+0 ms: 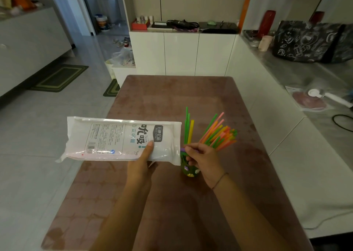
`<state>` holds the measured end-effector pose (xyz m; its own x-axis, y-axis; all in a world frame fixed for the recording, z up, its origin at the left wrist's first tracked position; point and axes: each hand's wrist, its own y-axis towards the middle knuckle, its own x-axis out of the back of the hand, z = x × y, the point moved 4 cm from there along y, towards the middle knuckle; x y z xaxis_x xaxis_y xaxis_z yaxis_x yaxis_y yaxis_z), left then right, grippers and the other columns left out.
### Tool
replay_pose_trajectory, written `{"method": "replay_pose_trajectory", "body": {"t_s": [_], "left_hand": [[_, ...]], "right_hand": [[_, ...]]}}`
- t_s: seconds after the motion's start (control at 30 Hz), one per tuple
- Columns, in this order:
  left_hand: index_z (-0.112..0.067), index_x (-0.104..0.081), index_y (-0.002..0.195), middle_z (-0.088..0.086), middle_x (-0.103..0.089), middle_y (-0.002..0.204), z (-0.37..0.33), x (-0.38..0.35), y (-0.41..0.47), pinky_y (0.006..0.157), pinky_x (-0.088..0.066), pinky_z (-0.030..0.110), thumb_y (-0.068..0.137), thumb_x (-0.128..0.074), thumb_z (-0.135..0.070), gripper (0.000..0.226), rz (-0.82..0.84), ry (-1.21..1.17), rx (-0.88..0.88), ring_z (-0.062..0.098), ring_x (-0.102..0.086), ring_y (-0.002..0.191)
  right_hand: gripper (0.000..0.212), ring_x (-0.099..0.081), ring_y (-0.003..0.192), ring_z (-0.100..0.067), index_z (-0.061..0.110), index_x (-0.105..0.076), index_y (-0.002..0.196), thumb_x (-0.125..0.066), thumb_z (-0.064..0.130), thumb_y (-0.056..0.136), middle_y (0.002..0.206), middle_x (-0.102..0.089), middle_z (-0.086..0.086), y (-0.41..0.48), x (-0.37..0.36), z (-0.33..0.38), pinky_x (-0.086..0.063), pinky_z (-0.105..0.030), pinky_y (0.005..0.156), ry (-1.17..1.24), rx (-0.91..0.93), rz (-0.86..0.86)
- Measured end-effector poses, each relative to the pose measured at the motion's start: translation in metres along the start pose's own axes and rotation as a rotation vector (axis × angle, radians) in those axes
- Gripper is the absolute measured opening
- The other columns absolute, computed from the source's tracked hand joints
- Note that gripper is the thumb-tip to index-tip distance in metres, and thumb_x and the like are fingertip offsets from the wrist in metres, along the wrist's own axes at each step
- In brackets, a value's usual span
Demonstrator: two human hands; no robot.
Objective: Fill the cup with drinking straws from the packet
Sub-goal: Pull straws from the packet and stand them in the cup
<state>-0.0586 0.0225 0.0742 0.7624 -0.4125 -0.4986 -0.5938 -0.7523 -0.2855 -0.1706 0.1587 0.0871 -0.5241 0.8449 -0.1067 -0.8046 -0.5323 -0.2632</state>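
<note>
My left hand (144,161) grips the white straw packet (107,139) by its right end and holds it flat above the table, printed side up. A small green cup (188,169) with a purple rim stands on the table, partly hidden by my right hand (203,161). My right hand is closed on a fanned bundle of coloured straws (219,133) whose lower ends sit at the cup's mouth. Three straws, green and yellow (188,128), stand upright in the cup.
The brown mat-covered table (172,101) stretches ahead of the cup. A grey counter (305,73) on the right carries a black patterned bag (309,40) and a white tool (328,97). White cabinets (181,54) stand behind the table.
</note>
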Motion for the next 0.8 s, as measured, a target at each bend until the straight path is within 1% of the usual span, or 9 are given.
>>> {"method": "replay_pose_trajectory", "body": {"t_s": [0.1,0.17,0.23,0.33,0.43,0.5,0.63,0.73,0.8], "left_hand": [[-0.025,-0.058,0.113,-0.003,-0.076,0.096,0.002,0.008,0.006,0.067,-0.06,0.03,0.087,-0.063,-0.009,0.031,-0.045,-0.187,0.087,0.013,-0.072,0.087],[-0.023,-0.058,0.111,-0.002,-0.076,0.095,0.002,0.014,0.009,0.064,-0.06,0.029,0.087,-0.062,-0.005,0.03,-0.062,-0.27,0.104,0.014,-0.073,0.086],[-0.022,-0.058,0.113,-0.002,-0.075,0.097,0.004,0.016,0.01,0.061,-0.059,0.027,0.088,-0.061,-0.004,0.032,-0.063,-0.315,0.108,0.013,-0.073,0.087],[-0.021,-0.058,0.114,-0.002,-0.076,0.095,0.011,0.011,0.008,0.058,-0.058,0.026,0.087,-0.061,-0.003,0.032,-0.065,-0.375,0.148,0.013,-0.073,0.084],[-0.02,-0.059,0.113,-0.002,-0.076,0.092,0.019,0.003,0.004,0.057,-0.058,0.027,0.086,-0.063,-0.004,0.032,-0.066,-0.391,0.196,0.013,-0.073,0.081],[-0.021,-0.059,0.111,-0.003,-0.076,0.09,0.022,-0.001,0.003,0.056,-0.058,0.027,0.086,-0.063,-0.004,0.031,-0.069,-0.384,0.207,0.012,-0.073,0.078],[-0.02,-0.059,0.112,-0.002,-0.076,0.091,0.02,0.005,0.004,0.056,-0.058,0.026,0.086,-0.063,-0.004,0.031,-0.085,-0.387,0.2,0.013,-0.073,0.079],[-0.02,-0.058,0.11,-0.002,-0.076,0.09,0.017,0.017,0.007,0.06,-0.06,0.028,0.085,-0.065,-0.005,0.03,-0.119,-0.379,0.189,0.013,-0.073,0.081],[-0.02,-0.057,0.11,-0.002,-0.076,0.089,0.016,0.024,0.009,0.062,-0.06,0.028,0.085,-0.065,-0.004,0.031,-0.137,-0.373,0.177,0.013,-0.073,0.081]], "right_hand": [[0.007,-0.053,0.043,-0.005,0.007,-0.067,0.086,-0.062,0.003,0.084,0.055,-0.058,-0.002,0.004,0.013,0.01,-0.047,-0.016,0.046,-0.063,0.052,-0.014],[0.008,-0.053,0.043,-0.004,0.005,-0.067,0.086,-0.061,0.001,0.083,0.049,-0.059,0.003,0.006,0.021,0.015,-0.046,-0.015,0.044,-0.044,0.059,-0.012],[0.008,-0.053,0.045,-0.004,0.004,-0.066,0.085,-0.059,0.001,0.085,0.048,-0.058,0.005,0.006,0.023,0.017,-0.045,-0.014,0.044,0.093,0.044,-0.003],[0.01,-0.055,0.048,-0.003,0.006,-0.066,0.086,-0.056,0.003,0.086,0.052,-0.059,0.005,0.002,0.012,0.013,-0.047,-0.014,0.049,0.367,-0.018,0.031],[0.014,-0.059,0.051,-0.004,0.007,-0.065,0.087,-0.053,-0.001,0.087,0.059,-0.067,0.005,-0.003,-0.006,0.006,-0.05,-0.014,0.052,0.437,-0.021,0.052],[0.015,-0.061,0.054,-0.004,0.008,-0.065,0.087,-0.053,0.0,0.087,0.064,-0.07,0.005,-0.005,-0.012,0.004,-0.051,-0.014,0.054,0.44,0.004,0.042],[0.014,-0.059,0.05,-0.005,0.011,-0.068,0.081,-0.057,0.004,0.086,0.054,-0.066,0.004,-0.001,-0.001,0.014,-0.052,-0.015,0.055,0.299,0.089,-0.053],[0.008,-0.058,0.045,-0.004,0.003,-0.066,0.087,-0.059,0.003,0.085,0.048,-0.064,0.003,0.004,0.019,0.029,-0.051,-0.015,0.052,0.202,0.138,-0.127],[0.01,-0.058,0.044,-0.004,0.001,-0.066,0.092,-0.059,0.003,0.085,0.048,-0.064,0.003,0.005,0.034,0.042,-0.05,-0.014,0.049,0.158,0.166,-0.163]]}}
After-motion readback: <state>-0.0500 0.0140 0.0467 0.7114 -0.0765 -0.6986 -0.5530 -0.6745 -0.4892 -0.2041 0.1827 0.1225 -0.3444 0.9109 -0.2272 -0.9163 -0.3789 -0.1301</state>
